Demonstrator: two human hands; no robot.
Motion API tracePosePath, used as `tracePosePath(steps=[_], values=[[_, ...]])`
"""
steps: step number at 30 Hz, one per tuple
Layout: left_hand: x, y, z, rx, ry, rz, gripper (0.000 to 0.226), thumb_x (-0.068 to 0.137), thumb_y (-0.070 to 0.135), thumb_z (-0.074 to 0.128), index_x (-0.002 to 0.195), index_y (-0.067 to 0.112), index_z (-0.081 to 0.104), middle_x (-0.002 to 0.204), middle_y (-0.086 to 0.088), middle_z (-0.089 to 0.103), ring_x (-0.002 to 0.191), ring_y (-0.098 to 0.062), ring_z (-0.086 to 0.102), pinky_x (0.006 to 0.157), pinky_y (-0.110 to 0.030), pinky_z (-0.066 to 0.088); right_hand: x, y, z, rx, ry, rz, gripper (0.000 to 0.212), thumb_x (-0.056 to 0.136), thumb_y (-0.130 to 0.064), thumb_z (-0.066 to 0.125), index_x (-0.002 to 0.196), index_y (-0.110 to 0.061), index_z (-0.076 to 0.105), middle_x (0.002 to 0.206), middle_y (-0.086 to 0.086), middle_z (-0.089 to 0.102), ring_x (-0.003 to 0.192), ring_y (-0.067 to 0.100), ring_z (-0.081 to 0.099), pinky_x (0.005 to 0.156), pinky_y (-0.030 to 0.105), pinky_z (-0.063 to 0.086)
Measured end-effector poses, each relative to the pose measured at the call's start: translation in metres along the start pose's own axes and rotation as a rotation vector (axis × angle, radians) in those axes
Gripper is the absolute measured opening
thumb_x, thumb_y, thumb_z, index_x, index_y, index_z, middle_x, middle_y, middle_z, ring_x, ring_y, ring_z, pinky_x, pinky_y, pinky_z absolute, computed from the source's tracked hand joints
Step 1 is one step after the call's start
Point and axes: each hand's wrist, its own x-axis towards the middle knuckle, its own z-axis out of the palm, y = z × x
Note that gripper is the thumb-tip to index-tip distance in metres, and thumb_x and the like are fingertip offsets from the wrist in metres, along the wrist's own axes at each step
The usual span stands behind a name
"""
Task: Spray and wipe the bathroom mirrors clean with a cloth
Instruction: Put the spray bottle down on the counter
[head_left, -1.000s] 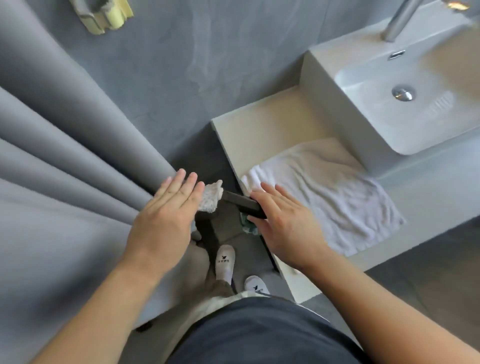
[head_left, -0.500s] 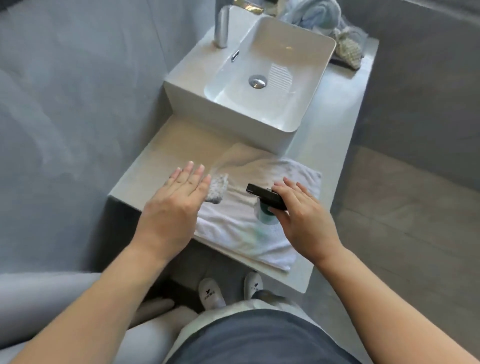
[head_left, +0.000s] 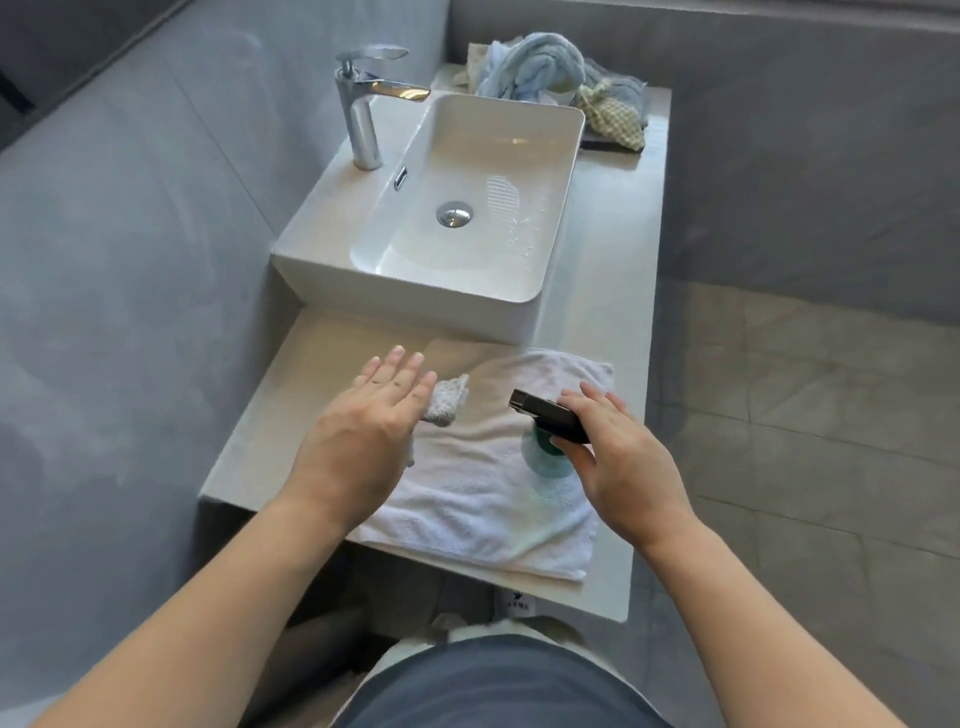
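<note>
While poised above the worktop (head_left: 291, 415), held tools ready for unseen mirrors: spray bottle (head_left: 544, 456) gripped in right hand (head_left: 618, 467) over towel (head_left: 483, 499), cloth (head_left: 448, 402) tucked beneath flat, straight-fingered left hand (head_left: 363, 441).

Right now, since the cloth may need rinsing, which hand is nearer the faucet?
Left. The left hand, flat over the small cloth, lies in front of the faucet, on its side of the sink. The right hand, holding the spray bottle, is farther right over the towel.
</note>
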Motion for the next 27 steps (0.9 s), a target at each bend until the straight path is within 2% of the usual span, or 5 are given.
tracePosePath(steps=[11,16,19,23,27], values=[[0.034,-0.031,0.017,-0.084,0.106,0.172,0.073,0.062,-0.013,0.087,0.131,-0.004,0.064,0.140,-0.023,0.059,0.133,-0.041,0.055,0.113,-0.053,0.036,0.010,-0.007,0.006,-0.010,-0.055,0.184,0.035,0.098,-0.019,0.071,0.132,-0.015,0.063,0.135,-0.001,0.067,0.142,0.021,0.051,0.117,0.039,0.043],[0.045,-0.051,0.028,-0.103,0.096,0.301,0.074,0.062,-0.011,0.087,0.132,-0.003,0.064,0.140,-0.023,0.059,0.133,-0.040,0.056,0.114,-0.052,0.036,0.012,-0.019,-0.002,-0.037,-0.103,0.404,0.032,0.100,-0.023,0.068,0.131,-0.023,0.061,0.131,-0.006,0.060,0.124,0.017,0.050,0.094,0.023,0.041],[0.048,-0.056,0.028,-0.124,0.119,0.370,0.070,0.064,-0.013,0.085,0.131,-0.001,0.066,0.137,-0.021,0.063,0.128,-0.037,0.061,0.112,-0.050,0.041,0.007,-0.019,-0.005,-0.122,-0.111,0.409,0.042,0.098,-0.025,0.070,0.139,-0.021,0.057,0.137,-0.004,0.058,0.134,0.020,0.048,0.111,0.025,0.036],[0.044,-0.056,0.015,-0.267,0.025,0.310,0.053,0.077,0.003,0.081,0.127,0.020,0.072,0.100,-0.002,0.079,0.084,-0.030,0.075,0.069,-0.043,0.063,0.001,-0.044,-0.002,-0.358,0.156,0.181,0.062,0.092,-0.022,0.076,0.147,-0.005,0.053,0.152,0.015,0.053,0.149,0.032,0.042,0.124,0.050,0.032],[0.044,-0.048,-0.003,-0.642,-0.169,0.198,0.028,0.087,0.053,0.061,0.104,0.034,0.071,0.075,0.013,0.074,0.069,-0.007,0.069,0.068,-0.032,0.057,0.012,-0.091,0.015,-0.326,0.233,-0.130,0.049,0.092,-0.013,0.074,0.139,-0.005,0.062,0.144,0.013,0.062,0.143,0.030,0.051,0.119,0.050,0.041]])
